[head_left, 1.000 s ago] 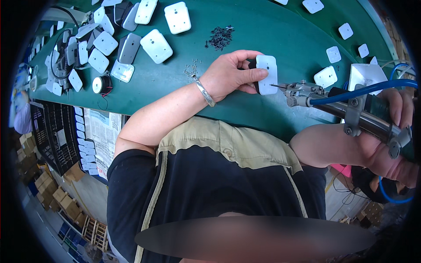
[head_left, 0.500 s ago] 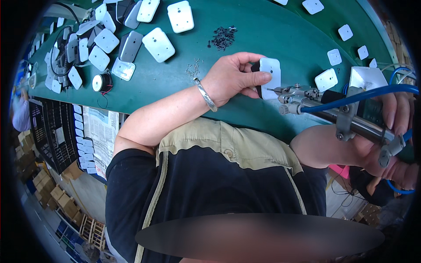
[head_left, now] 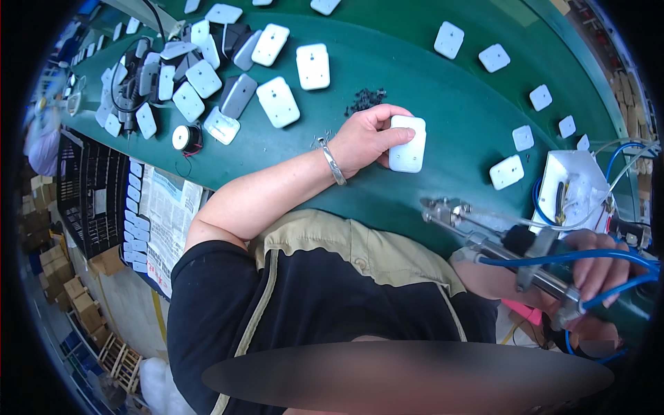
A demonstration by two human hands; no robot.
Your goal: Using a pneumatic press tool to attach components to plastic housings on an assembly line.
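My left hand [head_left: 366, 142] grips a small white rounded-corner casing [head_left: 408, 155], thumb on its flat top face and fingers wrapped beneath. Small holes show in that face. My right hand [head_left: 598, 270] is closed around a silver air-powered screwdriver [head_left: 477, 238] with blue hoses. The tool's tip points left and stays apart from the casing, below and to its right. Beyond my left hand lies a heap of small black screws [head_left: 364, 102]. Tiny silver screws [head_left: 326, 137] are scattered by my left wrist, partly hidden behind it.
A pile of white and grey casings [head_left: 187, 83] covers the left of the green table [head_left: 387, 62]. Several white casings [head_left: 449, 40] lie spaced along the far and right side. A white open box [head_left: 550, 180] stands at right. A round motor-like part [head_left: 185, 138] sits near the left edge.
The screwdriver's tip has come away from the casing, moving down with my right hand. My left hand has turned the casing so its white face shows more fully.
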